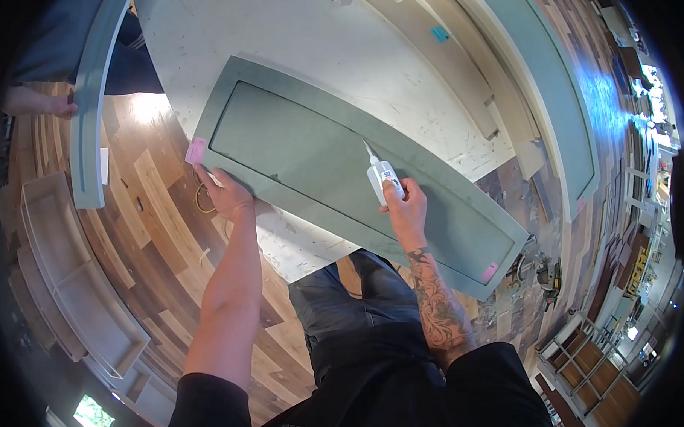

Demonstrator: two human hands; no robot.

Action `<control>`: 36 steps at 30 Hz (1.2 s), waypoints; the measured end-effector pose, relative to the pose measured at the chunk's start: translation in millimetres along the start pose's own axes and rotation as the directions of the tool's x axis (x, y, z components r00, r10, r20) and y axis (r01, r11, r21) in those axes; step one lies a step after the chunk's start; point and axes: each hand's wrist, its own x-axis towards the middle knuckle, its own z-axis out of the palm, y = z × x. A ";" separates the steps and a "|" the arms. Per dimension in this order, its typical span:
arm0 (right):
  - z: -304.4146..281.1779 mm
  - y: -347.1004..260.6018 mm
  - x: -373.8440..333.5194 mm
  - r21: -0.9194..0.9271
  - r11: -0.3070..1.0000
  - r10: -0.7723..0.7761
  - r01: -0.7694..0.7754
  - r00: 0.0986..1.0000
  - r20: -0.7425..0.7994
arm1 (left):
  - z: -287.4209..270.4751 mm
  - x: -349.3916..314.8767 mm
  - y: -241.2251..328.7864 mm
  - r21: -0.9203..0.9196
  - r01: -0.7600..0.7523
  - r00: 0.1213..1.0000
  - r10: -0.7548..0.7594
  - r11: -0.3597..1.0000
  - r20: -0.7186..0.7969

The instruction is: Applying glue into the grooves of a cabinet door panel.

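Note:
A grey-green cabinet door [295,155] with a recessed centre panel lies aslant across a white worktable [305,241]. My right hand [407,211] is closed around a small white squeeze bottle [384,180]. The bottle's thin nozzle points away from me, its tip at the far inner edge of the recess; whether it touches cannot be told. At the door's near left edge is my left hand [232,198], fingers bent, with a small pale thing showing between them. Pink tape [196,151] marks the left corner, and another pink piece [489,272] the right end.
Another green door [559,78] stands along the right side, beside long pale boards [457,51] on the table. At the upper left, a co-worker's hand [63,105] grips a narrow green panel [97,109]. Pale open cabinet boxes [80,268] rest on the plank floor [160,190].

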 end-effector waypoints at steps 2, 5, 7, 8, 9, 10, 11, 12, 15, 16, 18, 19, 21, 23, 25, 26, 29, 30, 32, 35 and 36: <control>-0.4 1.1 -2.7 0.012 1.000 0.005 -0.005 1.000 -0.002 | -0.8 -0.7 -2.4 0.016 0.001 1.000 -0.001 1.000 -0.004; -1.1 2.6 -4.7 0.040 0.999 0.000 0.000 1.000 -0.011 | -2.4 -0.3 -4.9 0.034 -0.011 1.000 0.011 0.999 0.003; -0.7 4.3 -4.7 0.059 0.998 -0.001 0.002 1.000 -0.019 | -1.1 -0.3 -3.6 0.052 0.031 0.999 -0.032 0.998 0.018; -3.2 4.3 -5.3 0.052 0.999 0.015 -0.014 1.000 -0.021 | -1.0 -1.2 -2.3 0.067 0.030 0.999 -0.032 0.997 0.024; -5.0 5.9 -5.7 0.045 0.998 0.033 -0.032 0.999 -0.022 | -0.5 -2.2 -1.4 0.060 0.025 1.000 -0.026 0.998 0.015; -5.5 10.2 -5.3 0.041 0.999 0.011 -0.010 1.000 -0.024 | 0.4 -3.2 -0.7 0.056 0.020 1.000 -0.020 0.998 0.007; -6.9 13.1 -5.0 0.039 0.999 0.032 -0.031 0.999 -0.025 | 1.6 -3.8 -1.0 0.053 0.002 1.000 -0.001 0.999 -0.016; -8.5 12.3 -6.0 0.010 0.999 0.030 -0.030 0.999 -0.015 | 2.2 -2.2 -1.3 0.073 0.003 1.000 -0.002 0.997 -0.008; -12.2 11.6 -5.1 -0.052 0.997 0.056 -0.057 0.998 -0.008 | 4.4 0.2 -4.4 0.082 -0.023 0.999 0.026 0.996 -0.028; -12.6 13.7 -4.1 -0.019 0.999 0.033 -0.034 0.999 -0.024 | 4.5 -0.4 -4.3 0.103 -0.024 1.000 0.025 0.994 -0.013; -13.5 15.5 -4.9 0.039 0.999 0.024 -0.022 0.999 -0.045 | 1.9 -3.9 5.0 0.079 -0.012 1.000 0.013 0.997 -0.013; -14.0 16.3 -5.4 0.035 0.999 0.039 -0.037 0.998 -0.043 | 3.2 -0.5 0.4 0.067 -0.033 0.999 0.035 0.997 -0.030; -14.6 20.5 -5.8 0.043 0.999 0.035 -0.034 0.999 -0.038 | 2.8 -3.5 4.7 0.067 0.001 1.000 -0.001 0.998 0.002; -16.6 22.9 -5.9 0.057 0.998 0.035 -0.032 0.998 -0.045 | 2.5 -4.9 4.6 0.065 0.035 0.999 -0.037 0.997 0.027; -19.1 24.3 -7.1 0.071 0.997 0.038 -0.035 0.999 -0.038 | 2.8 -3.9 0.8 0.023 0.014 1.000 -0.015 1.000 0.016; -20.4 23.8 -8.7 0.071 0.997 0.047 -0.044 0.998 -0.037 | 3.0 -3.5 -0.6 0.031 0.015 1.000 -0.015 0.999 0.018; -23.8 24.7 -11.9 0.019 0.998 0.062 -0.061 0.998 -0.015 | 2.8 -4.1 -0.7 0.065 0.024 1.000 -0.024 0.998 0.009; -24.5 26.7 -11.0 0.045 0.998 0.050 -0.049 0.998 -0.033 | 2.5 -5.3 2.1 0.074 0.050 0.998 -0.052 0.996 0.024; -25.7 29.7 -10.4 0.071 0.996 0.048 -0.045 0.998 -0.050 | 1.8 -6.8 5.3 0.092 0.078 0.996 -0.082 0.993 0.039; -26.7 31.6 -10.7 0.069 0.996 0.059 -0.056 0.997 -0.043 | 2.6 -7.3 5.0 0.056 0.056 0.997 -0.058 0.997 0.044; -26.7 31.9 -10.9 0.070 0.996 0.053 -0.050 0.998 -0.042 | 3.3 -8.0 4.8 0.007 0.031 0.999 -0.031 1.000 0.029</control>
